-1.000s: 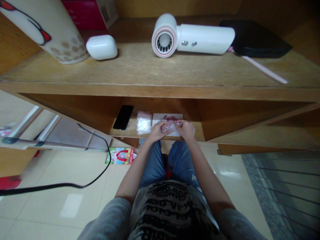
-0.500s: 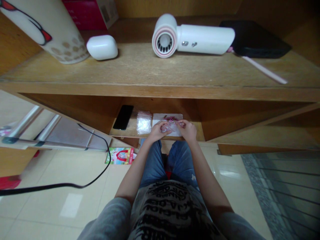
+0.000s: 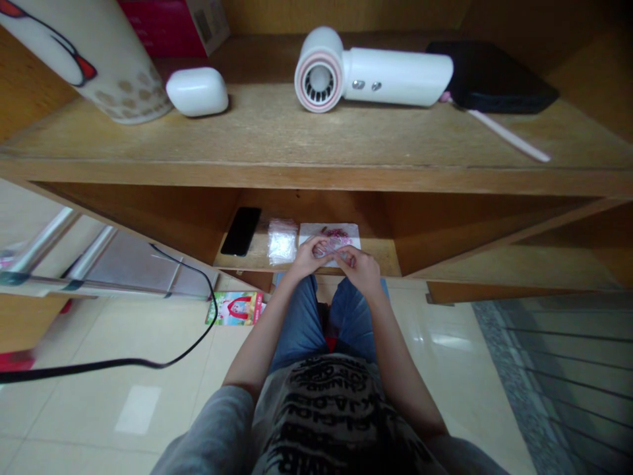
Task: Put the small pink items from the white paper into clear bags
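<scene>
Left hand (image 3: 306, 258): curled, fingers closed in on a small transparent plastic packet (image 3: 332, 249). Right hand (image 3: 360, 269): also curled, fingertips (image 3: 349, 258) pinching the packet's right side. The two hands almost meet, with the packet between them. Grip looks firm on both sides, though the fingers hide much of the packet. Can't tell if it's lifted or resting.

Packet sits over a white paper sheet (image 3: 329, 232) on the lower wooden shelf (image 3: 316, 262). Small pink items (image 3: 337, 232) lie at the sheet's far end, just past the hands. Can't tell if they're loose or bagged.

Just left of the sheet: a folded transparent plastic bag (image 3: 281, 242). Further left on the same shelf: a black smartphone (image 3: 241, 231), face up, apart from the bag.

Upper wooden shelf (image 3: 316, 142): white hair dryer (image 3: 395, 78) lying on its side, white rounded case (image 3: 196, 92), patterned tumbler (image 3: 93, 63) tilted in view, black pouch (image 3: 494, 77), pale pink stick (image 3: 509, 136), red box (image 3: 168, 26).

Below the hands: jeans-clad knees (image 3: 301, 323), grey printed T-shirt (image 3: 316, 412). On the tile floor (image 3: 119, 402): a printed flyer (image 3: 232, 308) and a black cable (image 3: 123, 362).
</scene>
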Demonstrator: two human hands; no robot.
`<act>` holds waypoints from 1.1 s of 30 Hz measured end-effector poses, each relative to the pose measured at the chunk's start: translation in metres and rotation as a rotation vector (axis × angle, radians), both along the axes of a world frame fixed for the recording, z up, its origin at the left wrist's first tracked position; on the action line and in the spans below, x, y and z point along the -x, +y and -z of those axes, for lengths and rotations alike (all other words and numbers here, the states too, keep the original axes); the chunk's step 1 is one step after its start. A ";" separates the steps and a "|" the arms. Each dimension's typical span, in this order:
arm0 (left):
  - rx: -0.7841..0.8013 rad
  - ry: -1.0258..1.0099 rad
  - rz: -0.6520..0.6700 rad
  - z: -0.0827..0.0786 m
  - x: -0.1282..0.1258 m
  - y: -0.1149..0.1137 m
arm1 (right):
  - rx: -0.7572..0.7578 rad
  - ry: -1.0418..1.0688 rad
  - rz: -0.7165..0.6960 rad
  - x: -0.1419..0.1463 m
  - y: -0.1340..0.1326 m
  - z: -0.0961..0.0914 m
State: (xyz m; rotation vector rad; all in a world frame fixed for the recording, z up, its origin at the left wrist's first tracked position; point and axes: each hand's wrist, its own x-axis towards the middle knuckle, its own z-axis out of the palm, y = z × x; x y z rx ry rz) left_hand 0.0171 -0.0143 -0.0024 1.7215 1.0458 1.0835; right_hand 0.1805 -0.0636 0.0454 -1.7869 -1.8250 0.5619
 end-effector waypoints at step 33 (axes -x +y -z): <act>0.245 -0.422 -0.182 -0.054 -0.011 -0.003 | -0.136 0.602 -0.122 -0.020 0.026 -0.036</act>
